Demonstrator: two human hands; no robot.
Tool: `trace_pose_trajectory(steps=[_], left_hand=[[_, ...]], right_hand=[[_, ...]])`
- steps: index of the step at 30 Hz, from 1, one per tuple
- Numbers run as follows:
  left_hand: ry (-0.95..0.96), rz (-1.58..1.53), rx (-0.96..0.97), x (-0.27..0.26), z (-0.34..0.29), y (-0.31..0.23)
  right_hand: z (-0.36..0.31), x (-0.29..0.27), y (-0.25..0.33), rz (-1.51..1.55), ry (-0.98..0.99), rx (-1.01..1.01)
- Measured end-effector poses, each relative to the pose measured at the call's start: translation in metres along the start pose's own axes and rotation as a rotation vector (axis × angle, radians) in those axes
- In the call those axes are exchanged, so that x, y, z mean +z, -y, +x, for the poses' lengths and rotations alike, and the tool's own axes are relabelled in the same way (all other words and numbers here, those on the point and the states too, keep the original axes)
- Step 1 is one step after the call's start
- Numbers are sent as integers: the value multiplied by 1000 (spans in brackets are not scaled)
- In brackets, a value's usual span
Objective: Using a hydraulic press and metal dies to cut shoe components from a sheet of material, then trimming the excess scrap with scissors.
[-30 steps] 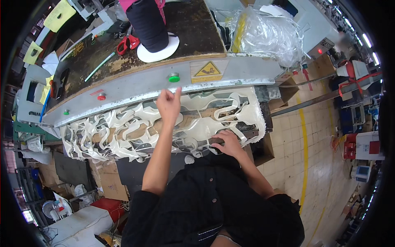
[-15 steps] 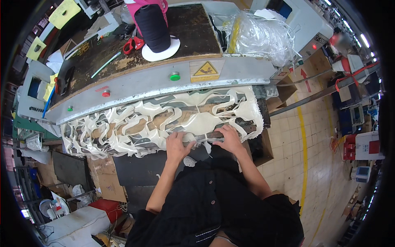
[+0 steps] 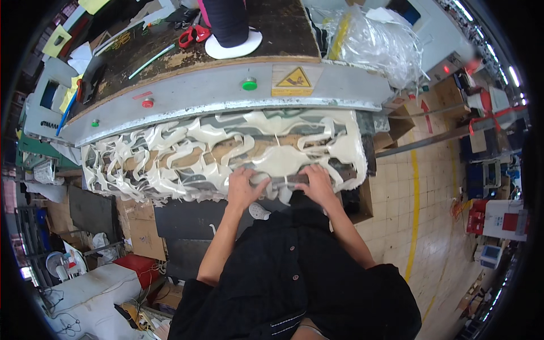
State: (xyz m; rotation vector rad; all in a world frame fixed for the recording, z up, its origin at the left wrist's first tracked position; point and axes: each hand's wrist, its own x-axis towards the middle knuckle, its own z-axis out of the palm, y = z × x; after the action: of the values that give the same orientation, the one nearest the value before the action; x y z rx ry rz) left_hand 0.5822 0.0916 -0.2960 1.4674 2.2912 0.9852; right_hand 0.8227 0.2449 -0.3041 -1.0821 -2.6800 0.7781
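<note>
My left hand (image 3: 243, 188) and right hand (image 3: 318, 182) are on the near edge of the white cut-out sheet (image 3: 283, 160), each thumb standing a little apart from its bent fingers. Whether the tips pinch the material or only rest on it, I cannot tell. The sheet lies in front of me along the grey machine beam (image 3: 198, 105), its narrow strips tangled toward my left. If I pulled unevenly, I judge, a thin strip could snag or tear. Beyond, the beam carries a green button (image 3: 249, 84) and a hand-hazard sign (image 3: 293, 80); were it to move, reaching underneath could crush my fingers.
</note>
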Motion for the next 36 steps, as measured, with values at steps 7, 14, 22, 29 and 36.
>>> trace_pose_trajectory(steps=[7, 14, 22, 29, 36], left_hand=[[112, -154, -265, -16, -18, -7], [136, 209, 9, 52, -10, -1], [172, 146, -33, 58, -41, -6], [135, 131, 47, 56, -31, 2], [34, 61, 39, 51, -20, 1]], right_hand=[[14, -56, 26, -9, 611, 26], [115, 4, 40, -329, 114, -483], [86, -110, 2, 124, 196, -429], [8, -145, -87, 831, -627, -72], [49, -176, -14, -181, -302, -265]])
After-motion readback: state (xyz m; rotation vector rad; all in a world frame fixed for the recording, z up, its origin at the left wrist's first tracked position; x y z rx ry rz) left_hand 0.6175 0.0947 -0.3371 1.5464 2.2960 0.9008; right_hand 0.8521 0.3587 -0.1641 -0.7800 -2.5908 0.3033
